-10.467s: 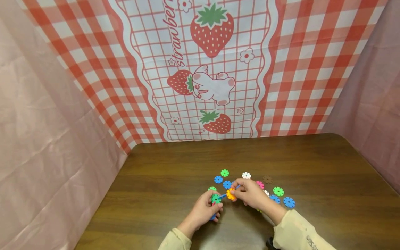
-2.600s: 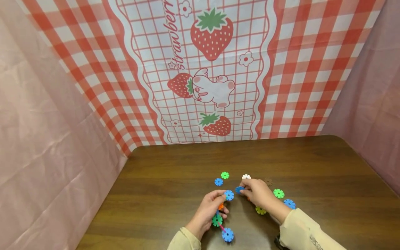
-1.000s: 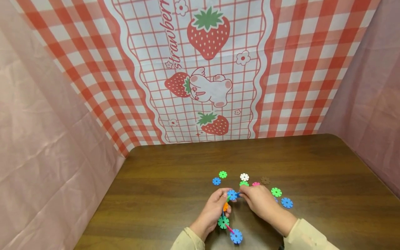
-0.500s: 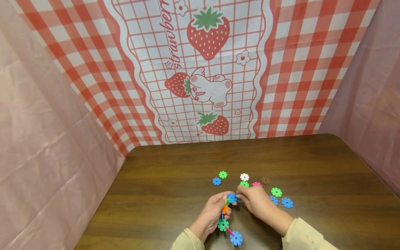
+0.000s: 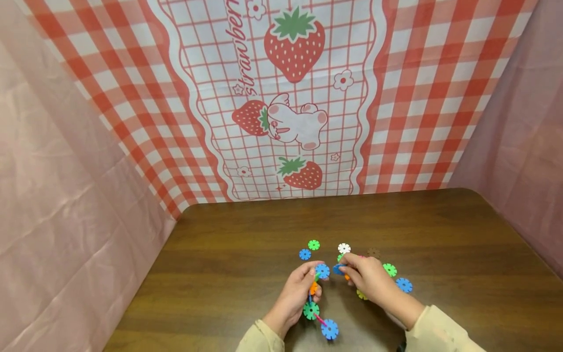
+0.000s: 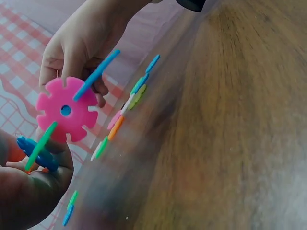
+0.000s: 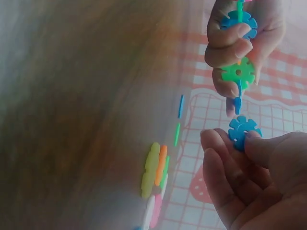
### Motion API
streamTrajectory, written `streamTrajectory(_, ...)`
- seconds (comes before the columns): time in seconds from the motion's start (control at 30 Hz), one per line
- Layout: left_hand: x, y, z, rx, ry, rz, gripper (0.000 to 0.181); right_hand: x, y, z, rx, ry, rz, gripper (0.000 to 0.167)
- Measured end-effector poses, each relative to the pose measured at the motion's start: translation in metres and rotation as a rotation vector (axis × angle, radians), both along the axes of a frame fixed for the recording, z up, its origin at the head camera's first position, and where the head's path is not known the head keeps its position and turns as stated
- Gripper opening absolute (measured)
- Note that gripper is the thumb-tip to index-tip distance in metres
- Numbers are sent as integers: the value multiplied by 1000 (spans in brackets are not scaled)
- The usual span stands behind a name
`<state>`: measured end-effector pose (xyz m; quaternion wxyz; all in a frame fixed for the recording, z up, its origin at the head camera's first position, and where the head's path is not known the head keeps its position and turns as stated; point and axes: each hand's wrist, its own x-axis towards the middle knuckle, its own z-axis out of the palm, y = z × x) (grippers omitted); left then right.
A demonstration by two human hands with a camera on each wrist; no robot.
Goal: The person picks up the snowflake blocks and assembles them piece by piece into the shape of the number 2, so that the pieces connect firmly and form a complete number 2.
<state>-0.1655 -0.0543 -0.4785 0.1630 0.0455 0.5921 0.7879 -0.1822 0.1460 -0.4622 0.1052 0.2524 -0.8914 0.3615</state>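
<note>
My left hand point(image 5: 291, 293) grips a chain of slotted plastic discs above the table. At its far end, by the fingertips, stands a blue disc point(image 5: 322, 271); green, orange and blue ones follow, partly hidden by fingers. Lower down hang a green disc point(image 5: 311, 311), a pink disc point(image 6: 67, 109) and another blue disc point(image 5: 330, 330). My right hand point(image 5: 371, 278) pinches a loose blue disc point(image 7: 238, 130) between thumb and fingers. A small gap separates it from the chain's end in the head and right wrist views.
Several loose discs lie flat on the brown table point(image 5: 246, 239): a green disc point(image 5: 313, 245) and a blue disc point(image 5: 305, 254) beyond my left hand, a white disc point(image 5: 344, 248) in the middle, others around my right hand. A checked cloth point(image 5: 413, 122) hangs behind the table.
Ten seconds ago the chain was shorter; more discs now extend it. Half a second ago my right hand's blue disc was at the chain's end; now it is drawn slightly right, apart.
</note>
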Motion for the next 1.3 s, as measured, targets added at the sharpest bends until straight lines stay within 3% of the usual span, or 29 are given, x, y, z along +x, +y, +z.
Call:
streamTrajectory(0.1, 0, -1, 1, 14, -2, -14, 36, 0, -1, -1, -39, -49, 8, 12)
streamTrajectory(0.4, -1, -1, 2, 19, -28, -39, 37, -1, -6, -2, -69, -75, 7, 12)
streamTrajectory(0.6, -1, 2, 0, 52, -53, -57, 35, -1, -6, -4, -102, -85, 48, 12)
streamTrajectory(0.93, -3, 8, 1, 118, -74, -52, 35, -2, -2, -5, -230, -259, 99, 11)
streamTrajectory(1.3, -1, 13, 4, 100, -84, -54, 36, 1, -2, -9, -168, -158, 65, 17)
